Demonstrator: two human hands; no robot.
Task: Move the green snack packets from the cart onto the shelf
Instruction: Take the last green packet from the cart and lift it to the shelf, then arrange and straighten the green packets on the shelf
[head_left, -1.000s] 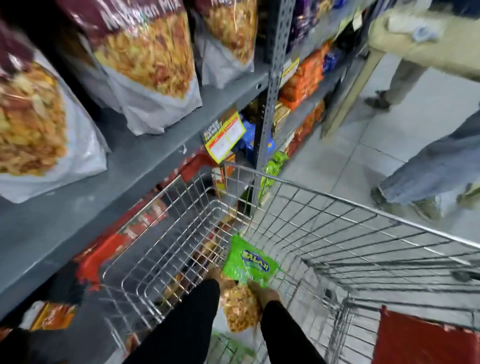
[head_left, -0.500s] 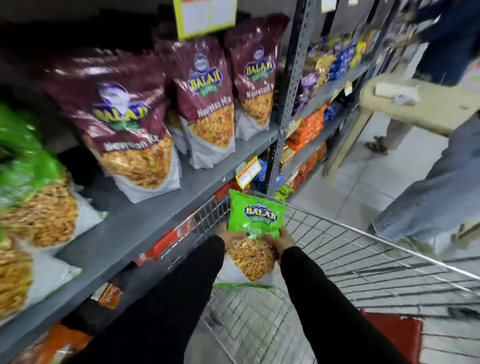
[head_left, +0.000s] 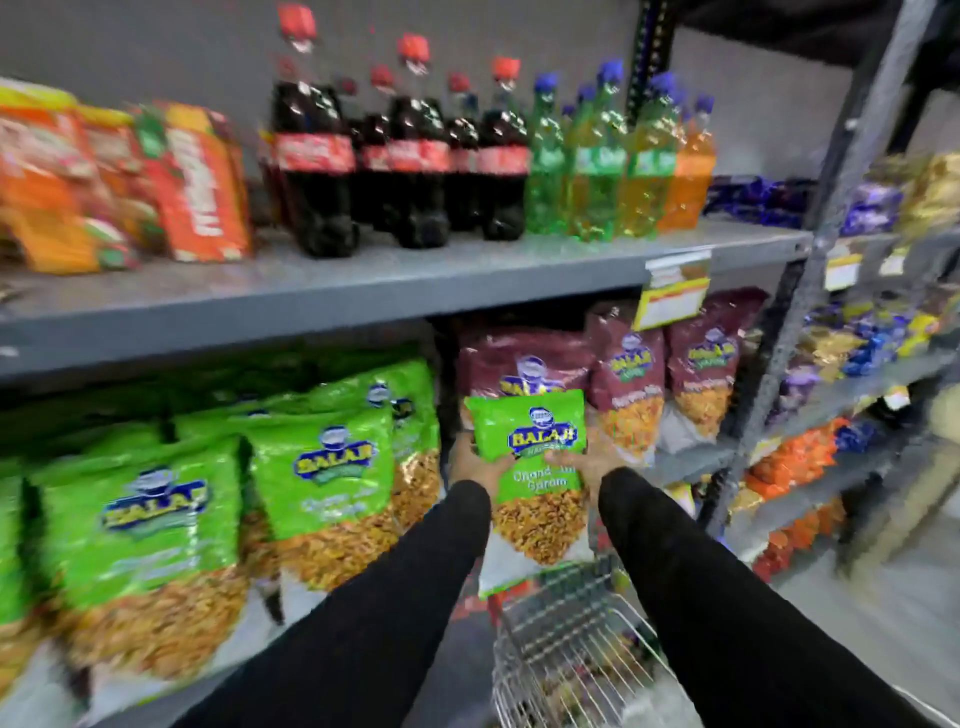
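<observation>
I hold one green snack packet (head_left: 530, 467) upright in front of the grey shelf (head_left: 363, 296), at the level of its lower tier. My left hand (head_left: 470, 465) grips its left edge and my right hand (head_left: 582, 465) grips its right edge; both arms wear black sleeves. The packet hangs in front of maroon snack bags (head_left: 519, 364), just right of a row of matching green packets (head_left: 322, 467) standing on the shelf. The wire cart (head_left: 571, 649) is below my hands at the bottom; its contents are blurred.
Dark cola bottles (head_left: 363, 156) and green soda bottles (head_left: 597, 156) stand on the tier above, with orange packs (head_left: 197, 182) to their left. A yellow price tag (head_left: 672, 296) hangs from the shelf edge. A grey upright (head_left: 810, 270) separates further shelves of small packets on the right.
I have lifted the green packet from inside the cart up to shelf height. My view has swung upward from the cart to the shelves, and the packet now sits before the maroon bags.
</observation>
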